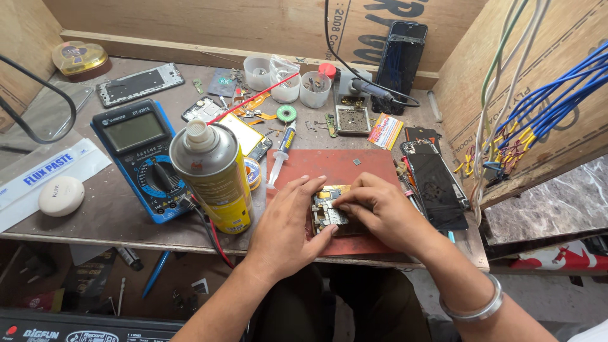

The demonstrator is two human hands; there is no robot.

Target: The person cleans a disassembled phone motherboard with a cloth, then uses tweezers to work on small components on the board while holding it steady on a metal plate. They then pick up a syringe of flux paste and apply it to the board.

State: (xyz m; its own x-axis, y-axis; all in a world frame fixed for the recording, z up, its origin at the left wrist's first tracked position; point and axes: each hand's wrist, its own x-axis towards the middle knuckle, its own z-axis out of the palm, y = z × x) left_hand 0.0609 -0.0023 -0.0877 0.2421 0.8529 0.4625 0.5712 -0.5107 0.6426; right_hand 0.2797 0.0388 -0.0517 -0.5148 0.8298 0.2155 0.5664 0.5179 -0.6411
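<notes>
Small green-gold phone circuit board (327, 208) on red mat (329, 166), pinched by left hand (288, 225) and right hand (380, 212); yellow spray can (215, 174) at 9 o'clock.

Small phone circuit board (325, 212), metal shields and gold contacts exposed, lying flat on red mat, partly covered.

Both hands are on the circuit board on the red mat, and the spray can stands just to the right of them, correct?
Not quite. In the head view the spray can stands left of the hands, beside the multimeter. Both hands do rest on the circuit board on the red mat.
</notes>
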